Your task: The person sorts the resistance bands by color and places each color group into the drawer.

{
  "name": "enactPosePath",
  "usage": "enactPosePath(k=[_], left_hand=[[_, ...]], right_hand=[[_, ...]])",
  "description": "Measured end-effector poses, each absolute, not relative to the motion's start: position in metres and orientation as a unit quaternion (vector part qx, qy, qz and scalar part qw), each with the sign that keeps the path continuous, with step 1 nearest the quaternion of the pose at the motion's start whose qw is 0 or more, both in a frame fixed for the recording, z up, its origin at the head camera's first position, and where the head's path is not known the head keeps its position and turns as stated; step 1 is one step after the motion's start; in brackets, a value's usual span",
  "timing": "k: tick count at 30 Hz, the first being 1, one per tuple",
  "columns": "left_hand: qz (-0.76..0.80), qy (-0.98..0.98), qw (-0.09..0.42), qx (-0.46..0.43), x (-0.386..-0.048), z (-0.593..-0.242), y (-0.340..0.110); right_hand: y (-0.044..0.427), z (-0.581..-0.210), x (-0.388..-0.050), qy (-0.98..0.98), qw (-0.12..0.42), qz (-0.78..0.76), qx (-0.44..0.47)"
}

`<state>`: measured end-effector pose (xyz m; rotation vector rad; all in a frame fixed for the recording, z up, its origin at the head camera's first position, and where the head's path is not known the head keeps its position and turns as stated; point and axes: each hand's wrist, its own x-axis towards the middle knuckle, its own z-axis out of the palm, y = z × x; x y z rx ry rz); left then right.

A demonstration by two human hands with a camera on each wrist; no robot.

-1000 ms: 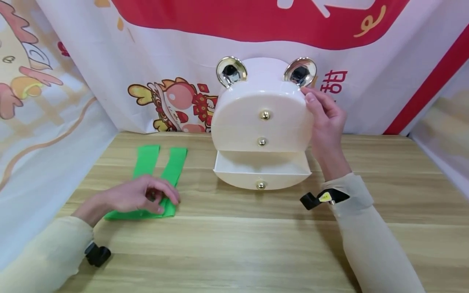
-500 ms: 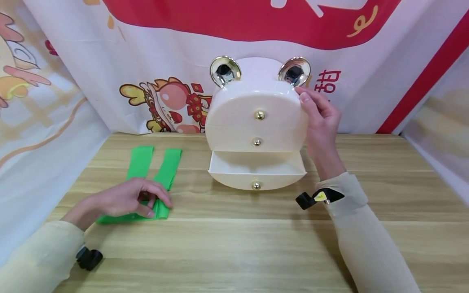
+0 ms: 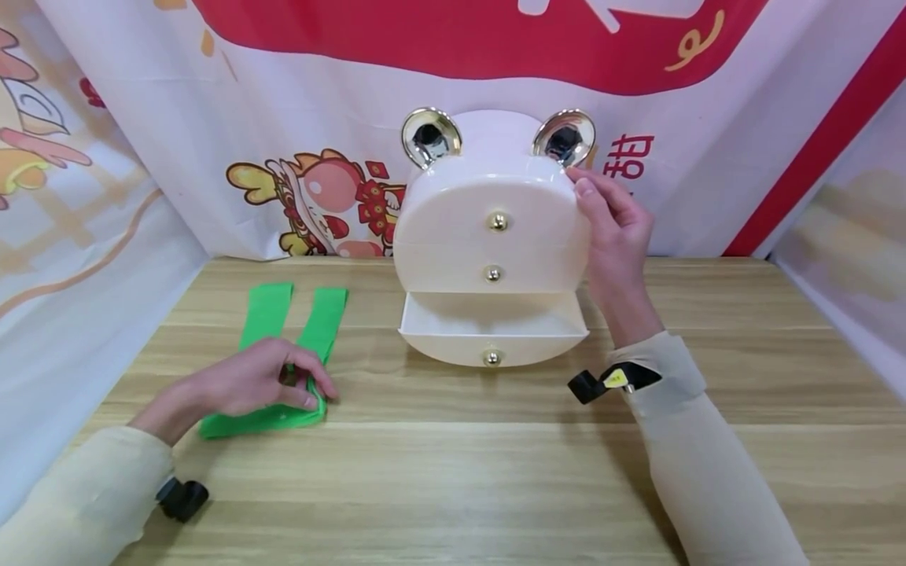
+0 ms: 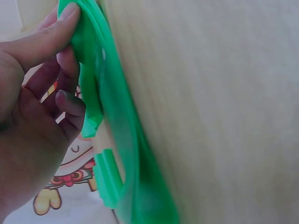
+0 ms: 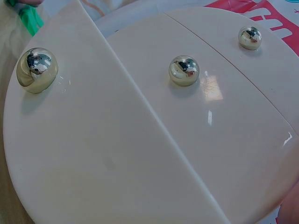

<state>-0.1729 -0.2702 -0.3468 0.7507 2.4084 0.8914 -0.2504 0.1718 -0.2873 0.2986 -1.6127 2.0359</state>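
Observation:
At the left of the table lies a green plastic bag [image 3: 322,322], folded flat with two handle-like strips pointing away. My left hand [image 3: 265,381] pinches its near right corner between thumb and fingers, and in the left wrist view the thin layers of the bag [image 4: 110,88] hang from the fingertips. A white drawer box [image 3: 453,236] with a rounded top and frog-like gold-rimmed eyes stands at the back. Its lowest drawer [image 3: 453,346] is pulled out, and nothing shows inside. With thumb and fingers, my right hand [image 3: 619,236] holds the box's upper right side, below the eye.
The wood-grain table [image 3: 453,472] carries both the box and the bag. Close behind the box hangs a printed cloth [image 3: 340,102] in white and red, and cloth also closes off both sides. Small gold knobs [image 3: 499,221] stick out from the drawer fronts.
The near edge of the green bag has lifted slightly in my left hand's pinch. My right hand stays on the box. The view has shifted a little to the right.

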Motion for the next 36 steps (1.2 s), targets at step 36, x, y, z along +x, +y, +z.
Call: enactPosePath(k=[36], left_hand=[[0.307,0.864,-0.172,0.36,-0.17,-0.243,-0.19]], right_hand=[[0.172,-0.287,-0.25,-0.6,0.252,0.751,0.106]])
